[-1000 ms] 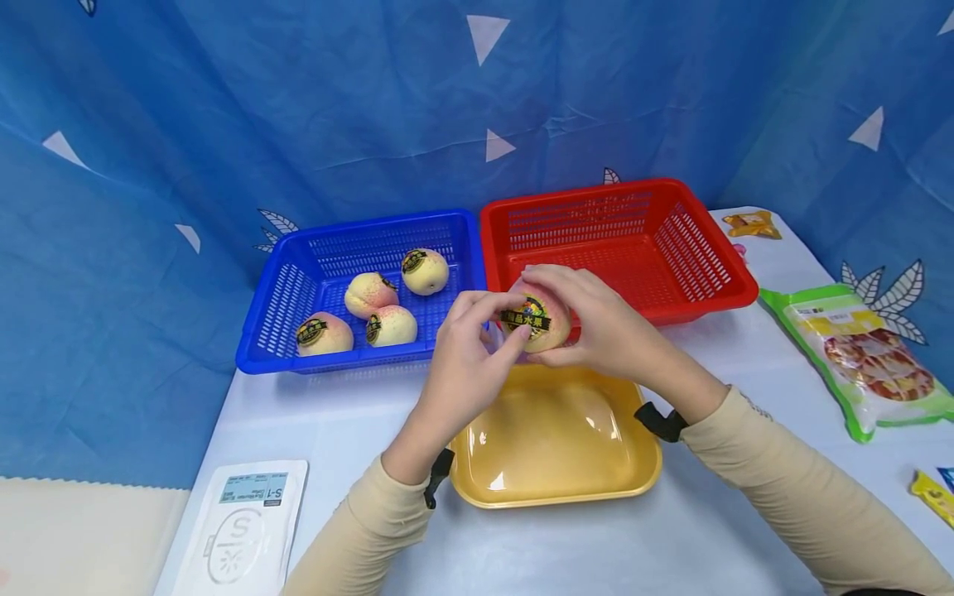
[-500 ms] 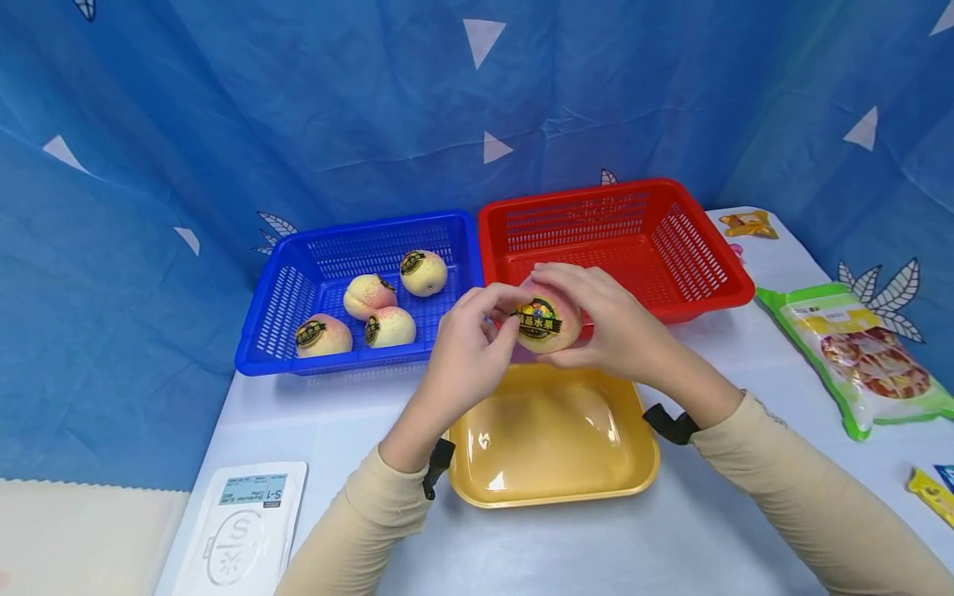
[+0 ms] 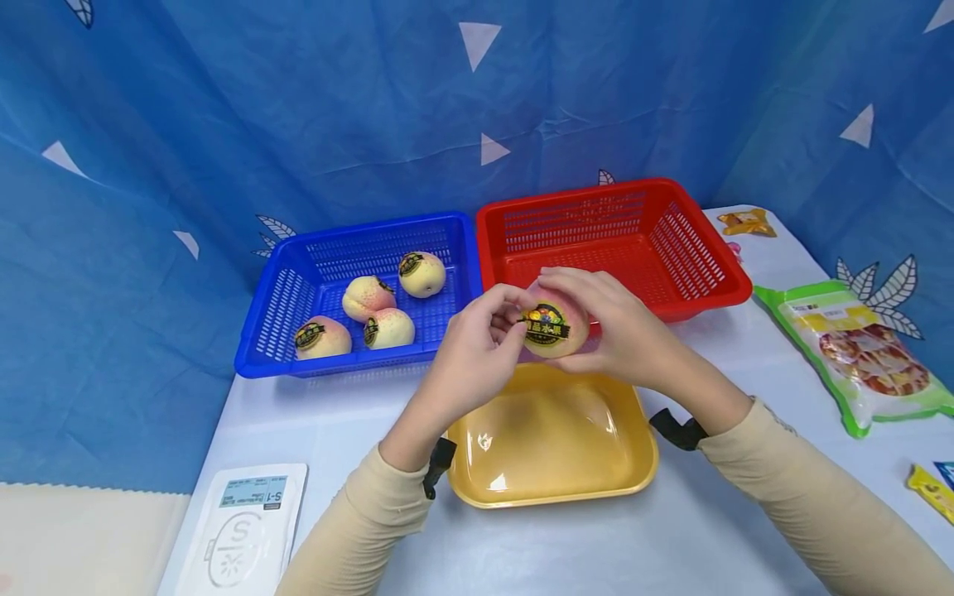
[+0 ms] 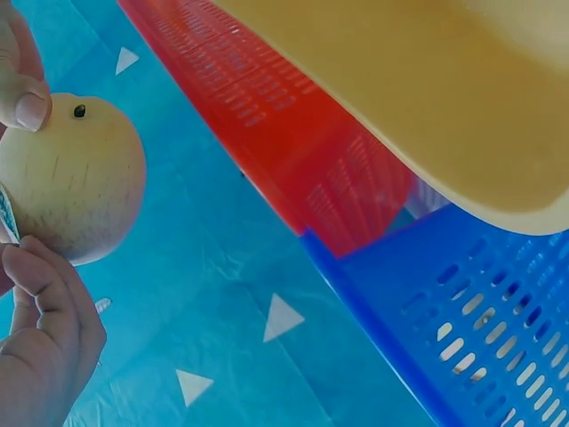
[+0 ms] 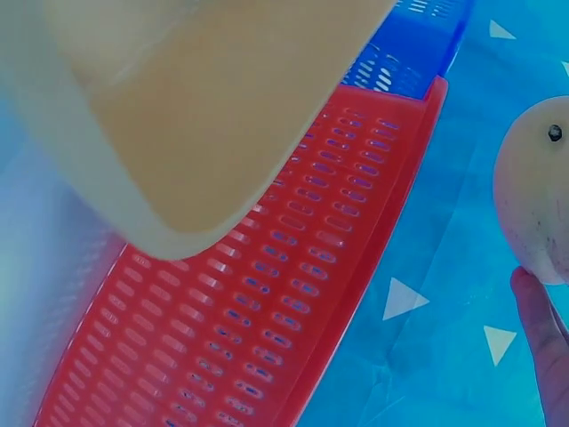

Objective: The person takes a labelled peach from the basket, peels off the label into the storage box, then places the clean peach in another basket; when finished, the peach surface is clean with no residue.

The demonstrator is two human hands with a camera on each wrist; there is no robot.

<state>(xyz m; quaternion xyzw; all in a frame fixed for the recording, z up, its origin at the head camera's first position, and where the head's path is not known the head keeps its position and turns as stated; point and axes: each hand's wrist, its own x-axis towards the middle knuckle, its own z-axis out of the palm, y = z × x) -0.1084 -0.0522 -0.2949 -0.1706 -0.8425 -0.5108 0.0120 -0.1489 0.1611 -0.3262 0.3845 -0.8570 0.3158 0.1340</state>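
In the head view my right hand (image 3: 614, 327) grips a peach (image 3: 561, 335) over the yellow tray (image 3: 555, 492). The peach is pinkish yellow and carries a black round sticker (image 3: 547, 324) with coloured fruit and white characters. My left hand (image 3: 480, 343) has thumb and curled fingers at the sticker's left edge. The left wrist view shows this sticker edge (image 4: 8, 218) standing off the skin, pinched at the left fingertips (image 4: 36, 258). Only part of the peach (image 5: 538, 191) shows in the right wrist view, with one finger (image 5: 542, 334) against it.
A blue basket (image 3: 253, 352) holding several stickered peaches (image 3: 368, 298) stands at the back left. Beside it is a red basket (image 3: 619, 257). To the right lie a green-edged food bag (image 3: 864, 356) and small wrapped snacks (image 3: 749, 222); a white packet (image 3: 242, 530) lies front left.
The peach and my right hand have shifted slightly right. The peach has turned so more of its sticker shows, while my left fingers have stayed by its left edge.
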